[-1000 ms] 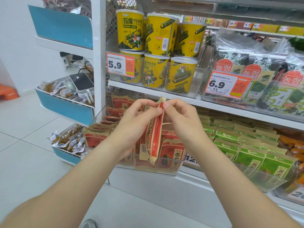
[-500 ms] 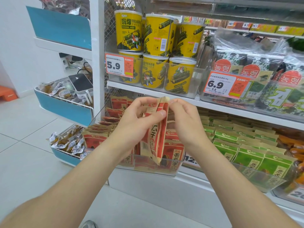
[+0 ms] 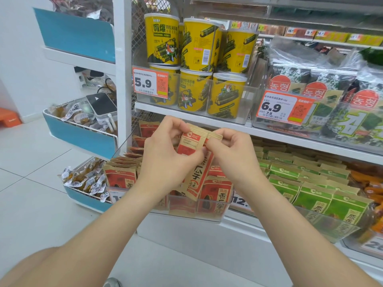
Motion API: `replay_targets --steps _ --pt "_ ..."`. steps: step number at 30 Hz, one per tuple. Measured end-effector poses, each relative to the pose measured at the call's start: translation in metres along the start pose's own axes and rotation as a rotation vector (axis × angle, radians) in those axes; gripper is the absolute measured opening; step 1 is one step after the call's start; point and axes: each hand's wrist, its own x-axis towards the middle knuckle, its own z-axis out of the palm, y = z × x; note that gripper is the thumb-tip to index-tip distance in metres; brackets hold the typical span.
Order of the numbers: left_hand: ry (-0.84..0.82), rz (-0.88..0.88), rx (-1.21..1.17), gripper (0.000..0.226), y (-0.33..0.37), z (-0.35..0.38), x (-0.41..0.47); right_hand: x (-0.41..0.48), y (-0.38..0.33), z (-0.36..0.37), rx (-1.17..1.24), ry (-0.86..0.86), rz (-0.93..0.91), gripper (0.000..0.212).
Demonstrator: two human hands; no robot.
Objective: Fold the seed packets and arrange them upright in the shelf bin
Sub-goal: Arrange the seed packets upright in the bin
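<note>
A red and tan seed packet [image 3: 196, 162] hangs in front of the shelf, held by both hands. My left hand [image 3: 165, 158] pinches its left side and my right hand [image 3: 232, 156] grips its tan top strip, which is bent over toward me. Below it stands a clear shelf bin [image 3: 215, 214] with several red seed packets [image 3: 213, 195] upright inside. More red packets [image 3: 120, 172] lean in rows at the bin's left. My forearms hide the bin's middle.
Green seed packets [image 3: 315, 195] fill the neighbouring clear bin on the right. Yellow seaweed-roll tubs [image 3: 194, 65] and bagged seaweed [image 3: 331, 104] sit on the shelf above. Blue end-cap baskets [image 3: 83, 139] with small wrapped snacks stand at the left, over white floor tiles.
The packet was held edge-on and upright; now it has been turned to face me and its top strip is bent down between both hands.
</note>
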Motion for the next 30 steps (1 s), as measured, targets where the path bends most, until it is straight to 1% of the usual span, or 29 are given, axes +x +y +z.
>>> replay_targets --steps 4,9,12,14,16,19,20,23,25,26,28,29,30 --pt "0.053 0.056 0.010 0.046 0.005 0.005 -0.006 0.002 0.001 0.003 0.009 0.006 -0.001 0.030" --pt "0.071 0.048 0.020 0.043 0.004 0.004 -0.006 0.001 0.002 0.003 0.024 0.002 0.010 0.023" --pt "0.082 0.044 0.015 0.030 0.005 0.005 -0.006 0.000 -0.001 0.002 0.044 -0.003 -0.024 0.021" --pt "0.062 -0.006 -0.029 0.020 0.005 0.005 -0.004 -0.002 -0.001 0.003 0.040 -0.004 -0.073 0.019" --pt "0.007 -0.084 -0.139 0.011 0.005 0.004 0.000 -0.002 -0.001 0.005 0.009 0.017 -0.147 0.013" --pt "-0.054 -0.184 -0.285 0.009 0.007 0.002 0.005 -0.003 0.000 0.007 -0.022 0.055 -0.237 0.010" --pt "-0.077 -0.209 -0.331 0.009 0.008 0.001 0.005 -0.003 0.001 0.007 -0.017 0.067 -0.255 0.010" --pt "-0.134 -0.266 -0.455 0.010 0.008 0.000 0.006 -0.004 0.001 0.006 -0.022 0.100 -0.275 0.020" --pt "-0.135 -0.267 -0.463 0.012 0.005 -0.001 0.006 -0.003 0.002 0.004 -0.022 0.131 -0.252 0.021" --pt "-0.131 -0.242 -0.435 0.016 0.004 -0.002 0.006 -0.002 0.003 0.003 -0.022 0.151 -0.240 0.019" --pt "-0.130 -0.130 -0.302 0.031 0.003 -0.003 0.004 0.001 0.006 0.003 -0.016 0.207 -0.226 0.016" --pt "-0.143 -0.069 -0.221 0.041 0.002 -0.003 0.003 0.002 0.007 0.003 0.017 0.239 -0.203 0.017" --pt "-0.158 -0.033 -0.156 0.051 0.002 -0.002 0.000 0.004 0.008 0.003 0.104 0.265 -0.160 0.017"
